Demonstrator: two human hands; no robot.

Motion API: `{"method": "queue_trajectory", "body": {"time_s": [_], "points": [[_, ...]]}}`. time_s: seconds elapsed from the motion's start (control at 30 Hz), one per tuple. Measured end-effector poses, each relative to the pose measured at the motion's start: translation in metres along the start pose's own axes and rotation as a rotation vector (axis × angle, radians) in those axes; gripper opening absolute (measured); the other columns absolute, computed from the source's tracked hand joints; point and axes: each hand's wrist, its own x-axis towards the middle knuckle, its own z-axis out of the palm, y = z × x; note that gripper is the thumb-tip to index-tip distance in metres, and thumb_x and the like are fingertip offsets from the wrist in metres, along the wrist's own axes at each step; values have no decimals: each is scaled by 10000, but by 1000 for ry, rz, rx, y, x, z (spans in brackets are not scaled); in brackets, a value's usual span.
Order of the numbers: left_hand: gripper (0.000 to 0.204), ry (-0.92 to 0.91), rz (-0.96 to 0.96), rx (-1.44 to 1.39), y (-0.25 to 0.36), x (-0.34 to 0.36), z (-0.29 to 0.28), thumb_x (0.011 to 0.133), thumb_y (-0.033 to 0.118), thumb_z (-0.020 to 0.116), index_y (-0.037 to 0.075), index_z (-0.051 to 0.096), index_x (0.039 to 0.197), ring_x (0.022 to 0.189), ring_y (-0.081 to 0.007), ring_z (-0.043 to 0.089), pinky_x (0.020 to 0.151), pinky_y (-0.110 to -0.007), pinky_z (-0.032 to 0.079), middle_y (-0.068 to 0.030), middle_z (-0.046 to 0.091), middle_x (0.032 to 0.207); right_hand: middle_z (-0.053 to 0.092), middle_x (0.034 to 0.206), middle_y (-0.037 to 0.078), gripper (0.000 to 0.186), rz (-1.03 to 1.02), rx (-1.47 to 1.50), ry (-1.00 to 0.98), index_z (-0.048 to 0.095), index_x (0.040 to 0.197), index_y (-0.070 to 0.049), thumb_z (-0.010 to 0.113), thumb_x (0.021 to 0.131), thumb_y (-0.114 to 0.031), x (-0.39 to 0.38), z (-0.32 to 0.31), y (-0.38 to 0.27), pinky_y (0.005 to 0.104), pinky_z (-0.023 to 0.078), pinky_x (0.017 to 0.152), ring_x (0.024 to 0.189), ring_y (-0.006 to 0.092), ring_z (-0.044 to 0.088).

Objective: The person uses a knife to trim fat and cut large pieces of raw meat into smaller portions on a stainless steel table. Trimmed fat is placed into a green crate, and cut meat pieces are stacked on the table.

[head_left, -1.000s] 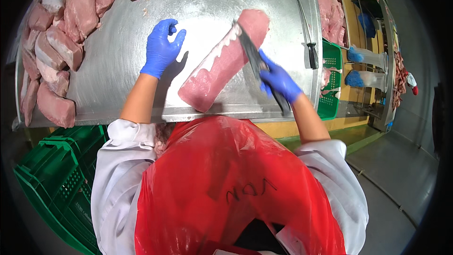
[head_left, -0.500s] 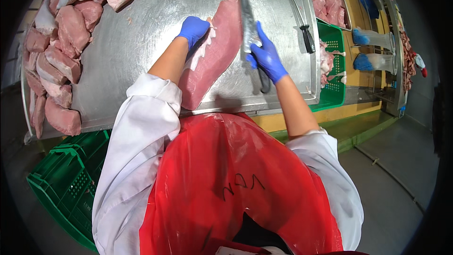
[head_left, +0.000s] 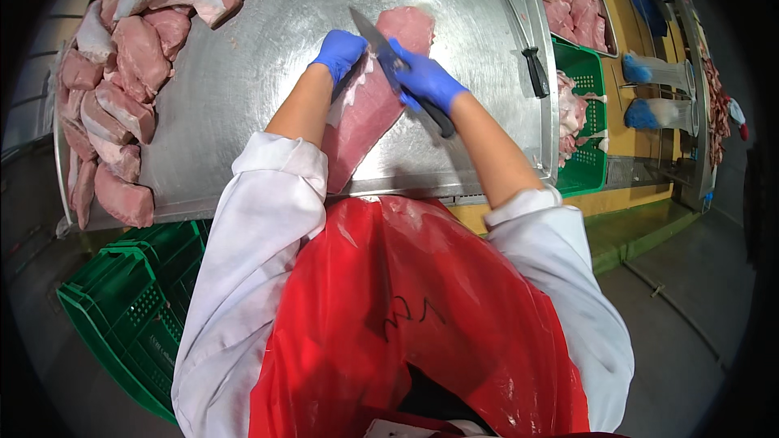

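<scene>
A long, pale pink piece of meat lies slantwise on the metal table, with ragged whitish trim along its left edge. My left hand, in a blue glove, is closed at that edge and grips the trim; its fingertips are partly hidden. In my right hand, also gloved in blue, is a knife with a broad blade and a dark handle. The blade crosses above the upper part of the meat, its tip pointing far left, near my left hand. Whether it touches the meat I cannot tell.
Several meat pieces are heaped at the table's left. A sharpening steel lies along the right side. Beyond that edge stand a green crate with trimmings and a tray of meat. Another green crate sits below left.
My right hand has brought the knife leftward from beside the meat to above it, and the blade now tilts left. My left hand stays closed at the meat's left edge.
</scene>
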Motion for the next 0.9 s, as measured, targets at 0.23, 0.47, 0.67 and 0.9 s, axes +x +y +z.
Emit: {"method": "queue_trajectory", "body": {"time_s": [0.23,0.47,0.67,0.9], "points": [[227,46,112,14,24,-14,-8,814,183,617,9,762,800,702,-254,698,678,-363,532,-171,724,762,647,762,73,718,-57,69,-127,206,1612,-267,501,978,-106,1,-13,28,311,552,597,606,139,631],[226,55,80,13,45,-16,-30,825,176,655,-35,733,814,701,-175,637,671,-349,504,-111,701,770,596,684,63,715,-48,53,-268,194,1614,-241,471,975,-78,-57,-8,48,327,537,521,531,146,592],[158,-74,157,-197,77,-34,-13,834,153,664,7,694,784,668,-141,552,616,-302,440,-50,619,725,656,761,96,733,-61,306,-179,136,1623,-240,461,993,-53,9,18,31,322,535,501,550,151,632],[160,18,116,-554,93,-81,-26,918,112,626,55,609,769,602,-73,431,541,-243,344,8,523,693,643,740,97,749,-73,126,-304,151,1620,-271,443,957,-83,-107,37,65,314,552,551,564,149,624]]}}
